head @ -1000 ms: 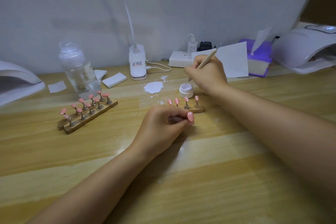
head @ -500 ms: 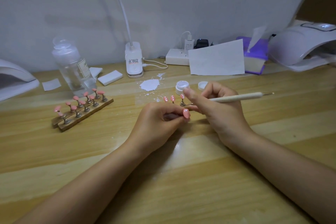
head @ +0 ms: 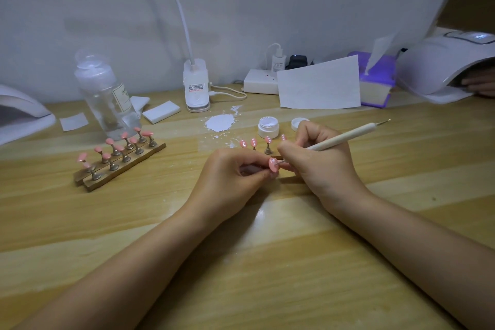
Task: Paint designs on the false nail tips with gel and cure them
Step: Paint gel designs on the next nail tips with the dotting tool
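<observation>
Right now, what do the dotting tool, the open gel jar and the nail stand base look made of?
Dotting tool: matte cream handle, wood or plastic; thin metallic tip.
Gel jar: glossy white, probably plastic.
Nail stand base: brown strips with a grainy look, likely wood; metal-looking pegs.

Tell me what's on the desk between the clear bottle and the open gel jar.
In the head view, a white foam block, the lamp base and a white gel smear lie between the bottle and the jar.

No legible text: blurred labels on bottle [head: 107, 99] and lamp base [head: 196, 86].
</observation>
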The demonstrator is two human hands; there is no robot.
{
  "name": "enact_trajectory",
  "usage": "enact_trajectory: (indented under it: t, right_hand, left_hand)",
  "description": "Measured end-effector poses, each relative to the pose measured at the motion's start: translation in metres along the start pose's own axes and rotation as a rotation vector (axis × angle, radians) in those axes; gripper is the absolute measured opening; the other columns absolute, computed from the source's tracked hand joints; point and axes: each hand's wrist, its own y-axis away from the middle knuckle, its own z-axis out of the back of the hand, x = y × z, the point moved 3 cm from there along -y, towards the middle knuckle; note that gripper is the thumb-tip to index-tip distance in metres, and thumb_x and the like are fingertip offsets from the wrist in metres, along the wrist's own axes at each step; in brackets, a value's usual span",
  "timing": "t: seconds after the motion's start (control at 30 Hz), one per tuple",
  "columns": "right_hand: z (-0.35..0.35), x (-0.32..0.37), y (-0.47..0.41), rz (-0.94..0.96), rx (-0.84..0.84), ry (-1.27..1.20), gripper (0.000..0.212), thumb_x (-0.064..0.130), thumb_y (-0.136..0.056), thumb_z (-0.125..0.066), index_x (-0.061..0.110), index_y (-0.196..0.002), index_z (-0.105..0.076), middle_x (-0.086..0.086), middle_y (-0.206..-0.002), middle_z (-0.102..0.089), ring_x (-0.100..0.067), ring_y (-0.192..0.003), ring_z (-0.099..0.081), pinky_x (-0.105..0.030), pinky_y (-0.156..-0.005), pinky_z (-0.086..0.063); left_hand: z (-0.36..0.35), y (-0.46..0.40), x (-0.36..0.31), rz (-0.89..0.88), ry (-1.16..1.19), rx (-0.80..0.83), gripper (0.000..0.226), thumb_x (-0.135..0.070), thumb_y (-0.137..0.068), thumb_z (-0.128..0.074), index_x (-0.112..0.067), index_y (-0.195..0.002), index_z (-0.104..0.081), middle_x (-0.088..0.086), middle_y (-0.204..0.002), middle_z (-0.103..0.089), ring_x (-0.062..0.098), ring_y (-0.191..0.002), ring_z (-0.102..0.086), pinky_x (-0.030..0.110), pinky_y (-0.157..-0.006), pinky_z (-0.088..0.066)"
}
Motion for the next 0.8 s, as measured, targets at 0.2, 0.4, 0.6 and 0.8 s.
enact_trajectory:
  t: [0.2, 0.4, 0.6, 0.8]
  right_hand:
    - [0.0002, 0.0015, 0.0009, -0.007, 0.001, -0.004, 0.037, -0.012, -0.075, -0.053, 0.01, -0.052, -0.033, 0.011, -0.03, -0.038, 0.002, -0.033, -0.044, -0.019, -0.06, -0.051]
    - [-0.0013, 0.0034, 0.0015, -0.007, 0.017, -0.019, 0.038, -0.013, -0.077, -0.053, 0.01, -0.053, -0.034, 0.012, -0.03, -0.038, 0.001, -0.032, -0.044, -0.016, -0.057, -0.051]
    - [0.0001, 0.0029, 0.0008, -0.019, 0.002, -0.019, 0.038, -0.014, -0.076, -0.052, 0.009, -0.053, -0.034, 0.014, -0.033, -0.035, 0.001, -0.032, -0.045, -0.016, -0.057, -0.052]
    - [0.0006, 0.0042, 0.0027, -0.012, -0.027, 0.025, 0.037, -0.007, -0.074, -0.057, 0.01, -0.051, -0.034, 0.013, -0.034, -0.034, 0.0, -0.034, -0.044, -0.031, -0.061, -0.052]
  left_hand:
    - [-0.001, -0.0003, 0.0013, -0.002, -0.011, 0.006, 0.017, 0.004, -0.074, -0.07, -0.012, -0.079, -0.074, 0.002, -0.081, -0.073, 0.008, -0.077, -0.068, 0.037, -0.082, -0.054]
    - [-0.0007, -0.0001, 0.0017, -0.002, -0.012, 0.004, 0.018, 0.004, -0.074, -0.07, -0.013, -0.073, -0.071, 0.002, -0.08, -0.073, 0.006, -0.076, -0.068, 0.036, -0.082, -0.054]
    - [-0.0006, 0.0004, 0.0016, -0.01, -0.011, 0.009, 0.017, 0.006, -0.074, -0.069, -0.011, -0.076, -0.073, 0.002, -0.081, -0.073, 0.004, -0.075, -0.067, 0.032, -0.081, -0.054]
    - [-0.0004, 0.0009, -0.0005, -0.009, -0.023, 0.005, 0.019, 0.003, -0.075, -0.069, -0.014, -0.081, -0.073, 0.005, -0.08, -0.073, 0.009, -0.079, -0.069, 0.035, -0.082, -0.053]
